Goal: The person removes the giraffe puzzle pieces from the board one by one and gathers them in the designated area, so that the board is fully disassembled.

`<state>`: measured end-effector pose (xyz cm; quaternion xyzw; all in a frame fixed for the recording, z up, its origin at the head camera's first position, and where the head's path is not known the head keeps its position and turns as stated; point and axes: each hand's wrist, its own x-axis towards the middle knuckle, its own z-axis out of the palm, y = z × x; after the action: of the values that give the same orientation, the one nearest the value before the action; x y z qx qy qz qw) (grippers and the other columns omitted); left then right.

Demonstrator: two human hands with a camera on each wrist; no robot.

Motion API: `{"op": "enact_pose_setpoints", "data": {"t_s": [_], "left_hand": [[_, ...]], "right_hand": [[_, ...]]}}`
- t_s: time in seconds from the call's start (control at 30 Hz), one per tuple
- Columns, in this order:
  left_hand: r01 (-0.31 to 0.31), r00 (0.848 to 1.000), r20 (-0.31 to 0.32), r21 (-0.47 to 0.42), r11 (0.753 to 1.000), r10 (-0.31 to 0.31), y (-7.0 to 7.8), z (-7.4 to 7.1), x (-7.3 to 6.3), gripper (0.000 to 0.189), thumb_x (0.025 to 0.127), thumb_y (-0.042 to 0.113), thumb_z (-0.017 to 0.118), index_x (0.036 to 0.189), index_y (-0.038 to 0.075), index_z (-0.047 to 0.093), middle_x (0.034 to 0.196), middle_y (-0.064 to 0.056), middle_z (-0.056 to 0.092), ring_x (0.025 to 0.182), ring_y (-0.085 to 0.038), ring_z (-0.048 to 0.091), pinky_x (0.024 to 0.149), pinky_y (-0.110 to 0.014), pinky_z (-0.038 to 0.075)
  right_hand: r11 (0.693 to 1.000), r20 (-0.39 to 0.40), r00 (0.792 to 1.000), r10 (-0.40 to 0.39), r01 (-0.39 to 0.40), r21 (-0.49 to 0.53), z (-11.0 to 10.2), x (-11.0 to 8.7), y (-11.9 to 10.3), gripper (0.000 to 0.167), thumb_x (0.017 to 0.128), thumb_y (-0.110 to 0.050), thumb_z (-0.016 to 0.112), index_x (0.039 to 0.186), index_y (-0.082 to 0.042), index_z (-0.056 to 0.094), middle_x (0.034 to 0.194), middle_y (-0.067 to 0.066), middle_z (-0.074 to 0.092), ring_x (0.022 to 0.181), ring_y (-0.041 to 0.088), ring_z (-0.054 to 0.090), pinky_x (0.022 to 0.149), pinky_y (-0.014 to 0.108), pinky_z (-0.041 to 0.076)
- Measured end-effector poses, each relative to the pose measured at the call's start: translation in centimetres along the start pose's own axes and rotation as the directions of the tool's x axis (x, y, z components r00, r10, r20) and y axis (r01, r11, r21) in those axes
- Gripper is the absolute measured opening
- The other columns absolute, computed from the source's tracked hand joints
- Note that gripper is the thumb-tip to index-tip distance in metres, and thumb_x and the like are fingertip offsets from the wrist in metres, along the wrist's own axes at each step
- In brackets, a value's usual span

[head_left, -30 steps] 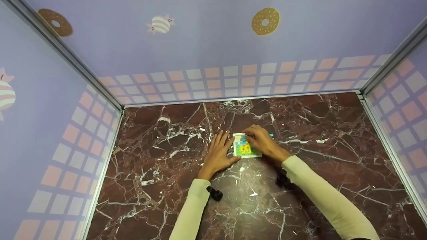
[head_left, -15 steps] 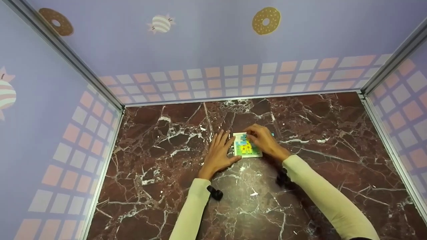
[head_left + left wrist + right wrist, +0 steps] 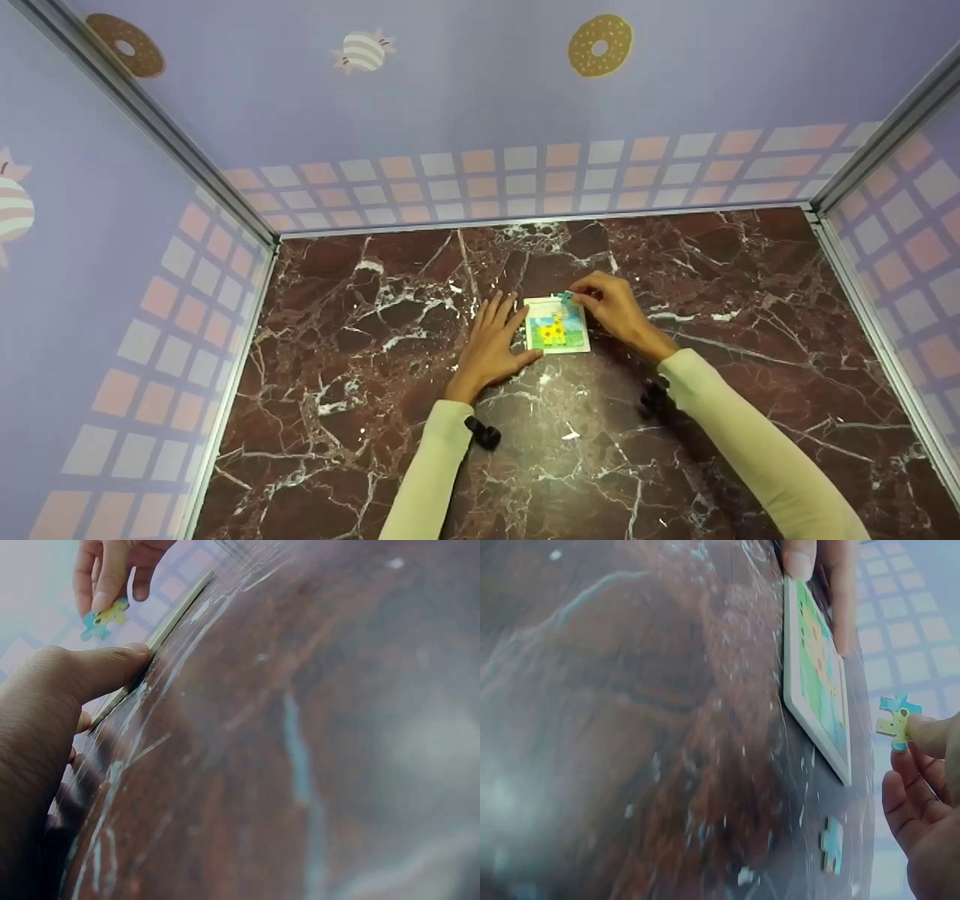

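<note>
A small square jigsaw puzzle board point(image 3: 541, 304) with a white frame lies on the table, showing a yellow giraffe on green and blue; its upper part is bare white. My left hand point(image 3: 491, 345) is spread flat at its left side, with thumb and forefinger at the edge. Above the board's top right corner, my right hand point(image 3: 616, 309) pinches a blue and yellow puzzle piece point(image 3: 565, 298) between thumb and fingers. The right wrist view shows this puzzle piece point(image 3: 897, 721) held clear of the board, an eye printed on its yellow part.
Another puzzle piece point(image 3: 832, 844), light blue, lies on the table beside the board in the right wrist view. The dark red marbled tabletop point(image 3: 360, 450) is bounded by a lilac back wall point(image 3: 480, 97) and side walls with metal corner rails.
My right hand has moved right and slightly away from me, taking the puzzle piece from over the board's upper middle to its top right corner. My left hand stays in place.
</note>
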<state>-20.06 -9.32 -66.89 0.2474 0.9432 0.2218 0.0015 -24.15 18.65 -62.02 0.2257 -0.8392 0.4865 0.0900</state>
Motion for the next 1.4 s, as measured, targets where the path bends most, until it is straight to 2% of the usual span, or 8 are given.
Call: {"op": "enact_pose_setpoints", "data": {"t_s": [0.27,0.57,0.73,1.0,1.1,1.27,1.4], "left_hand": [[0.0,1.0,0.0,0.005,1.0,0.0,-0.2,0.1,0.0,0.093,0.098,0.07,0.068,0.17,0.016,0.045,0.181,-0.014,0.028,0.17,-0.037,0.012,0.139,-0.055,0.004],[0.001,1.0,0.003,0.001,1.0,-0.001,0.0,0.0,0.0,0.093,0.098,0.07,0.067,0.17,0.015,0.045,0.181,-0.015,0.028,0.17,-0.038,0.011,0.139,-0.055,0.002],[-0.002,1.0,-0.003,0.004,1.0,0.002,0.0,0.1,0.1,0.093,0.098,0.07,0.068,0.17,0.015,0.046,0.18,-0.016,0.029,0.17,-0.038,0.012,0.139,-0.055,0.003],[-0.011,1.0,-0.016,0.002,1.0,0.012,0.0,0.0,-0.1,0.092,0.098,0.068,0.068,0.168,0.013,0.048,0.18,-0.016,0.029,0.17,-0.039,0.013,0.139,-0.056,0.005],[-0.021,1.0,-0.022,0.005,1.0,0.021,0.0,0.0,-0.2,0.091,0.098,0.067,0.069,0.167,0.012,0.049,0.18,-0.017,0.03,0.169,-0.041,0.014,0.139,-0.057,0.005],[-0.02,1.0,-0.019,0.02,1.0,0.02,0.0,0.0,-0.1,0.091,0.098,0.067,0.069,0.168,0.013,0.048,0.18,-0.016,0.029,0.169,-0.041,0.014,0.139,-0.057,0.005],[-0.017,1.0,-0.013,0.019,1.0,0.017,0.1,0.0,0.0,0.092,0.098,0.068,0.069,0.168,0.013,0.048,0.18,-0.016,0.029,0.17,-0.04,0.014,0.139,-0.057,0.005]], "right_hand": [[1.0,-0.026,0.999,0.024,-0.023,0.021,-1.7,-1.3,0.5,0.011,0.093,0.01,0.081,0.103,0.007,0.081,0.096,0.017,0.077,0.081,0.019,0.068,0.074,0.014,0.054],[1.0,-0.06,0.998,0.004,-0.005,-0.008,-3.6,-3.0,1.6,0.011,0.092,0.01,0.081,0.102,0.007,0.081,0.095,0.019,0.078,0.082,0.021,0.07,0.076,0.012,0.054],[0.999,-0.088,0.996,0.002,-0.005,-0.037,-4.8,-3.7,2.2,0.011,0.091,0.011,0.082,0.1,0.007,0.081,0.095,0.02,0.078,0.082,0.016,0.069,0.077,0.009,0.052],[0.995,-0.066,0.994,0.086,-0.089,-0.046,-6.2,-4.2,2.9,0.01,0.092,0.011,0.081,0.102,0.008,0.081,0.097,0.019,0.078,0.082,0.01,0.067,0.074,0.007,0.052],[0.993,-0.054,0.993,0.104,-0.107,-0.058,-6.5,-4.3,3.2,0.011,0.092,0.011,0.081,0.103,0.008,0.081,0.098,0.019,0.078,0.084,0.014,0.069,0.076,0.006,0.052],[0.99,-0.027,0.993,0.111,-0.113,-0.08,-7.0,-4.5,3.9,0.013,0.093,0.012,0.079,0.105,0.008,0.081,0.101,0.02,0.079,0.088,0.031,0.074,0.082,0.006,0.053],[0.989,-0.012,0.993,0.116,-0.116,-0.088,-7.3,-4.6,4.3,0.013,0.094,0.011,0.079,0.106,0.007,0.081,0.103,0.02,0.079,0.093,0.038,0.075,0.085,0.005,0.052]]}}
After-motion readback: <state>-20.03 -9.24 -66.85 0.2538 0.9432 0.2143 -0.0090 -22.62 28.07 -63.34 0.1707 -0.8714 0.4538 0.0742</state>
